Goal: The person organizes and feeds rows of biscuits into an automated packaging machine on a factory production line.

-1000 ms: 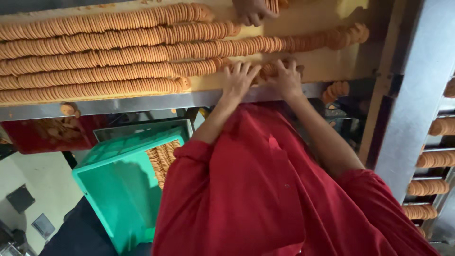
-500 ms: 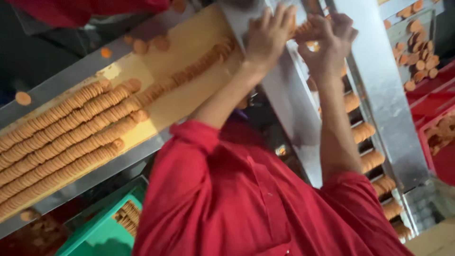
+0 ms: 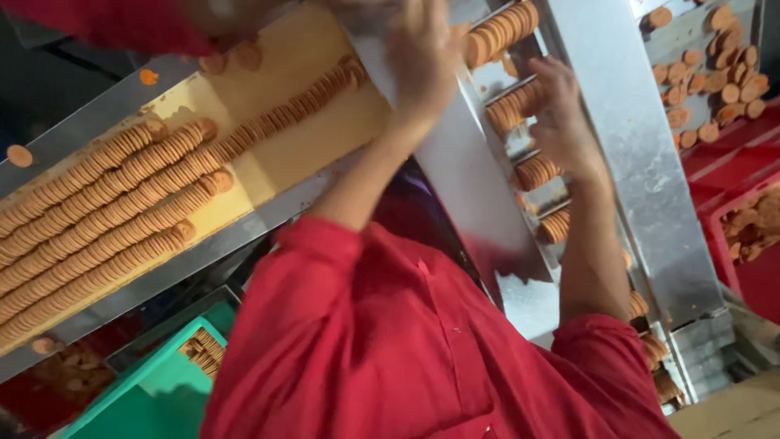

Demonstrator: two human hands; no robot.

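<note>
While the left hand (image 3: 422, 61) sits blurry on the metal rail, grip unclear, the right hand (image 3: 561, 122) lies spread against the biscuit stack (image 3: 513, 106) in the chute. I'd press evenly along the row so nothing tips.

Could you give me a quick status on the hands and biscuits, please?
Left hand over metal divider. Right hand on stacked biscuits in chute. Grip unclear. Nothing blocking.

I counted two hands of mine, left (image 3: 422, 61) and right (image 3: 565, 122). Five biscuit rows (image 3: 106, 211) lay on the one belt (image 3: 301, 154). One green crate (image 3: 146, 390) and one red crate (image 3: 731, 236) stood below; loose biscuits (image 3: 715, 65) were too many to count.
</note>
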